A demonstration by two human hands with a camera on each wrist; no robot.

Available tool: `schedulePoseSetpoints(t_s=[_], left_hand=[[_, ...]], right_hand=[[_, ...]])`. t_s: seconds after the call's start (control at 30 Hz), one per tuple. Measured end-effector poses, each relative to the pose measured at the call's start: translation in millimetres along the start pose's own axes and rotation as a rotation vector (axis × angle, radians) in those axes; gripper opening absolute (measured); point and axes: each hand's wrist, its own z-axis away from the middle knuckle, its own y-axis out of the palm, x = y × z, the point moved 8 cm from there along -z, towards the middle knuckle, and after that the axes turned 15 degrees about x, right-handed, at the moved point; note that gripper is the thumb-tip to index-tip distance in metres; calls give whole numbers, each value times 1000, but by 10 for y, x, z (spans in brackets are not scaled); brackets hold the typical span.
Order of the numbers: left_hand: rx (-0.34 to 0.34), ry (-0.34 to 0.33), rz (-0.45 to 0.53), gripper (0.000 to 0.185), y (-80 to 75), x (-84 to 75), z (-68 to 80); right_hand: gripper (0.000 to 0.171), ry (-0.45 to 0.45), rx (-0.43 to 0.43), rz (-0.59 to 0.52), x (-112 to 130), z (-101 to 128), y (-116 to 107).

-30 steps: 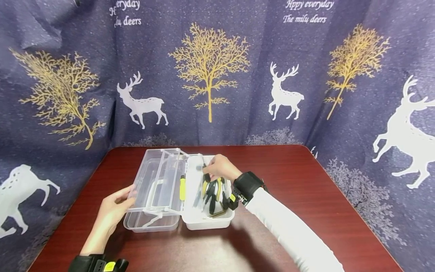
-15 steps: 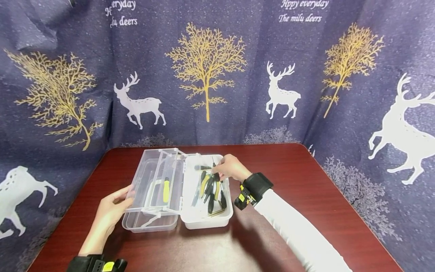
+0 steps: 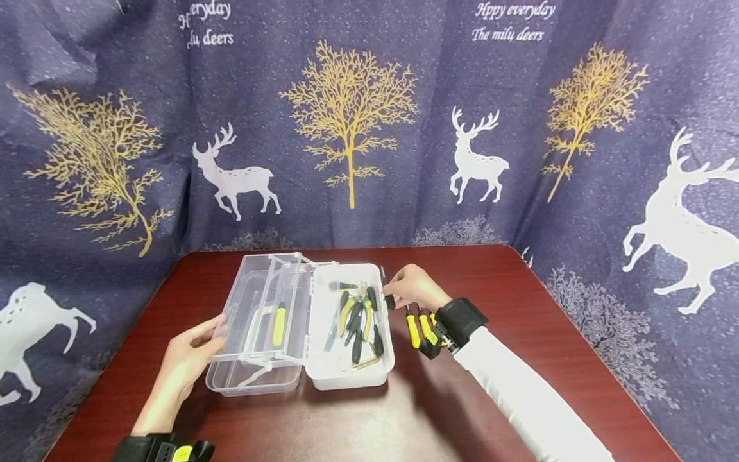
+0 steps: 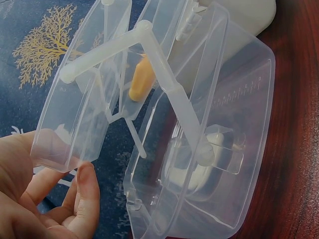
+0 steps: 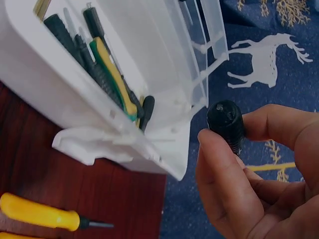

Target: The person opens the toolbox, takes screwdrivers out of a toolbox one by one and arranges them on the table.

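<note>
right hand [image 3: 411, 287] grip: pinched on black-handled tool [image 5: 227, 121], held just right of box [image 3: 346, 378], shaft up | left hand [image 3: 185, 359]: fingers straight, laid against clear lid [image 3: 254, 321] | right hand is nearer worktop [image 3: 519, 333]

A staged recording corner rather than a working shop: a dark red wooden worktop [image 3: 508, 333] stands against a draped navy cloth backdrop [image 3: 404, 128] printed with gold trees and white deer, and a clear plastic toolbox [image 3: 300, 321] of hand tools sits open.
</note>
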Motion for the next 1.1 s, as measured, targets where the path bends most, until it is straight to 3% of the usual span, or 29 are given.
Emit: schedulePoseSetpoints(t_s=[0.73, 1.1], left_hand=[[8, -13, -39, 52, 11, -5, -23], [5, 2, -56, 53, -1, 18, -17]], right_hand=[[19, 33, -45, 11, -351, 255, -360], [23, 80, -90, 8, -579, 272, -523]])
